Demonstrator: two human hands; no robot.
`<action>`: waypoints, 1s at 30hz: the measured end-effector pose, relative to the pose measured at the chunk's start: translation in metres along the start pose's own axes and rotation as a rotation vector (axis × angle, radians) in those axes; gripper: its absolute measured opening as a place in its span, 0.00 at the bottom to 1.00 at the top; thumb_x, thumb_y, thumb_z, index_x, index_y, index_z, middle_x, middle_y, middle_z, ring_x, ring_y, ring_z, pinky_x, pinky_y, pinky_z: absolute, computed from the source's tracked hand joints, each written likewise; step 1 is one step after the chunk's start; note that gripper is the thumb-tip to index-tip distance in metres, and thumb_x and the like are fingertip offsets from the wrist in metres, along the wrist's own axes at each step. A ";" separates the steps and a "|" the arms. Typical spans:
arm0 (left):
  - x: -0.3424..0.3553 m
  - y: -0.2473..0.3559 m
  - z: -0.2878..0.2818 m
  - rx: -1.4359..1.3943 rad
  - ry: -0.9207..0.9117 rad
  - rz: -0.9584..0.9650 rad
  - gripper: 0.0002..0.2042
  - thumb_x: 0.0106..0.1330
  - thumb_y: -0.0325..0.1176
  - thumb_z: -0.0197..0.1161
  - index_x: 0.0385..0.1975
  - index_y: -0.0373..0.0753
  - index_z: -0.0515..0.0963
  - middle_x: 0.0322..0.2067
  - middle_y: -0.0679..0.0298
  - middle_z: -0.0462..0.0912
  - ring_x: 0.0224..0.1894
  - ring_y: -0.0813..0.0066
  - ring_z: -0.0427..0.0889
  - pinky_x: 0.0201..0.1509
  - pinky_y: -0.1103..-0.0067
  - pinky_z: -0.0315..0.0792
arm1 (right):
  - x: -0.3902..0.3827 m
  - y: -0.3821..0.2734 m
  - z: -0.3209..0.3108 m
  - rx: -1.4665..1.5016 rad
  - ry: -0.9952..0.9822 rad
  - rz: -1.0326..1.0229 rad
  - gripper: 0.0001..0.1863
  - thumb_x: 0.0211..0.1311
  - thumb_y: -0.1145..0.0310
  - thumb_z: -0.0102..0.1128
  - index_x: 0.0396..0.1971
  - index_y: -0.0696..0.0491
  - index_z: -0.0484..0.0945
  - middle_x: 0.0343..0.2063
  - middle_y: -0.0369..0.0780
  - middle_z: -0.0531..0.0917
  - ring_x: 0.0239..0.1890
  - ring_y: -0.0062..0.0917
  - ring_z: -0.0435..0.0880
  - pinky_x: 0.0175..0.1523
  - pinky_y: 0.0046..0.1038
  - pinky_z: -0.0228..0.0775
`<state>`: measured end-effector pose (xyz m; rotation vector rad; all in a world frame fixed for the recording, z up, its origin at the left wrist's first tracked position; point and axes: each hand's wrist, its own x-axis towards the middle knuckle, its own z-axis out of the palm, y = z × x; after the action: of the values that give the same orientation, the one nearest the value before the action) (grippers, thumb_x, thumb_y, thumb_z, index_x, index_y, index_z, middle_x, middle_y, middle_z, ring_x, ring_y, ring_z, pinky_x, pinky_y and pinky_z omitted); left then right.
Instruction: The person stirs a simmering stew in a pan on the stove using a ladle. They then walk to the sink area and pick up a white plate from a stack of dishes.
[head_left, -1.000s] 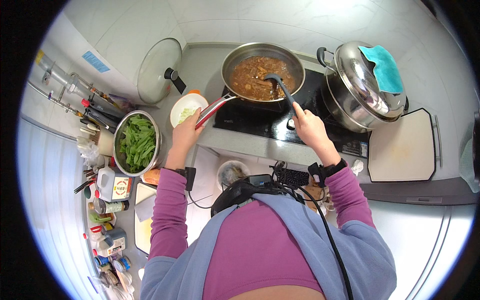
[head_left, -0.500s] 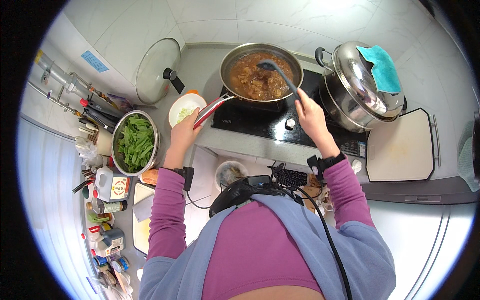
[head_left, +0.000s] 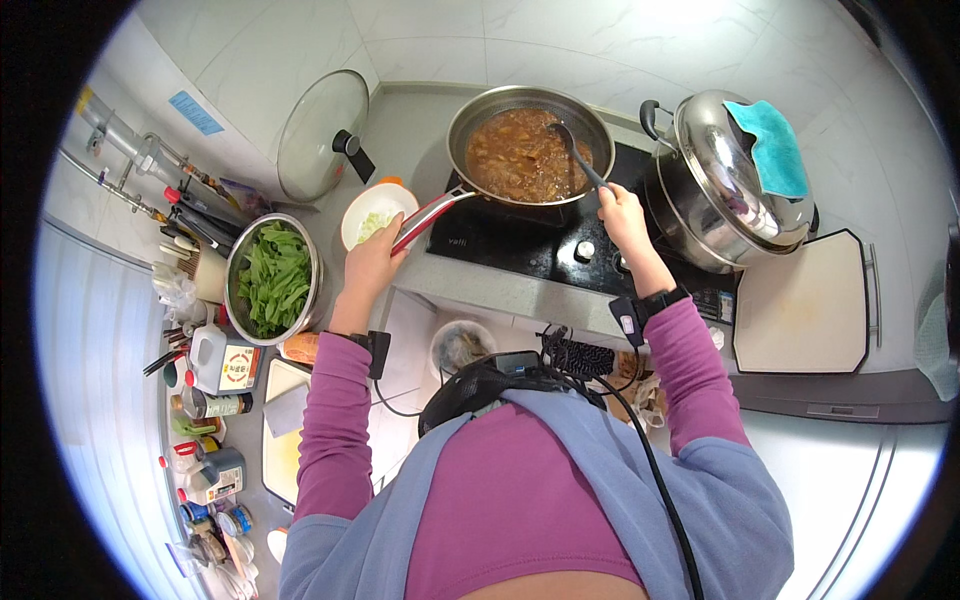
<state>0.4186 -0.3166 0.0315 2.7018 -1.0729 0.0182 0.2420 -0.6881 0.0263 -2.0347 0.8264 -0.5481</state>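
A frying pan (head_left: 603,118) stands on the black cooktop (head_left: 500,240), full of brown saucy food (head_left: 520,150). My left hand (head_left: 374,262) is closed round the pan's red and silver handle (head_left: 428,221). My right hand (head_left: 624,215) grips the shaft of a dark spatula (head_left: 588,170), whose head is partly sunk in the sauce at the pan's right side. Just beyond my left hand sits a white bowl (head_left: 398,196) with pale green chopped pieces; my fingers hide part of its near side.
A steel bowl of green leaves (head_left: 272,280) stands at left, and a glass lid (head_left: 318,130) leans on the wall. A large lidded steamer pot (head_left: 690,190) with a teal cloth (head_left: 775,150) is right of the pan, beside a cutting board (head_left: 802,305). Bottles (head_left: 225,365) line the left counter.
My right hand has moved slightly right and nearer to me, carrying the spatula's head from the pan's upper middle toward its right side. My left hand still holds the handle.
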 end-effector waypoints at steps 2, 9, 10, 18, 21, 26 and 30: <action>0.001 0.001 -0.001 -0.005 -0.012 -0.012 0.33 0.58 0.39 0.65 0.65 0.54 0.64 0.46 0.57 0.81 0.42 0.55 0.82 0.44 0.64 0.76 | -0.006 -0.008 -0.017 0.385 -0.169 0.378 0.16 0.67 0.60 0.50 0.42 0.58 0.76 0.19 0.41 0.79 0.13 0.25 0.74 0.17 0.27 0.62; 0.001 0.003 -0.003 -0.019 -0.036 -0.030 0.33 0.59 0.39 0.65 0.66 0.54 0.62 0.46 0.54 0.81 0.44 0.52 0.81 0.46 0.63 0.75 | -0.018 -0.034 -0.052 0.965 -0.261 0.647 0.08 0.67 0.65 0.49 0.31 0.52 0.64 0.18 0.35 0.71 0.12 0.11 0.57 0.14 0.15 0.43; 0.001 0.003 -0.003 -0.025 -0.027 -0.023 0.34 0.58 0.39 0.65 0.67 0.54 0.62 0.46 0.55 0.81 0.44 0.52 0.81 0.46 0.63 0.75 | -0.019 -0.033 -0.053 1.015 -0.257 0.677 0.08 0.67 0.65 0.49 0.31 0.51 0.63 0.18 0.35 0.71 0.13 0.11 0.58 0.14 0.15 0.43; 0.002 0.002 -0.002 -0.038 -0.014 -0.016 0.33 0.58 0.38 0.66 0.66 0.54 0.63 0.48 0.55 0.80 0.45 0.52 0.81 0.47 0.64 0.75 | -0.025 -0.026 -0.050 1.044 -0.286 0.669 0.09 0.67 0.64 0.49 0.31 0.52 0.63 0.18 0.35 0.70 0.13 0.12 0.57 0.15 0.15 0.43; 0.001 0.003 -0.003 -0.039 -0.027 -0.025 0.33 0.58 0.38 0.66 0.66 0.54 0.64 0.48 0.55 0.80 0.45 0.52 0.81 0.47 0.64 0.75 | -0.031 -0.031 -0.050 0.964 -0.267 0.631 0.09 0.67 0.64 0.49 0.30 0.52 0.63 0.17 0.35 0.70 0.12 0.12 0.56 0.15 0.16 0.43; 0.002 0.003 -0.004 -0.028 -0.044 -0.037 0.33 0.58 0.38 0.66 0.66 0.55 0.63 0.48 0.55 0.80 0.44 0.52 0.81 0.47 0.64 0.75 | -0.044 -0.038 -0.050 0.800 -0.265 0.537 0.11 0.68 0.63 0.50 0.27 0.51 0.65 0.16 0.34 0.72 0.12 0.11 0.55 0.15 0.18 0.42; 0.002 0.002 -0.003 -0.019 -0.039 -0.029 0.34 0.58 0.38 0.66 0.66 0.55 0.63 0.47 0.55 0.80 0.44 0.52 0.81 0.46 0.64 0.75 | -0.055 -0.039 -0.046 0.594 -0.284 0.369 0.14 0.68 0.60 0.50 0.26 0.53 0.73 0.15 0.32 0.72 0.12 0.12 0.61 0.16 0.18 0.48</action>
<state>0.4191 -0.3187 0.0350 2.7110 -1.0392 -0.0488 0.1882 -0.6568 0.0801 -1.3367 0.7332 -0.2446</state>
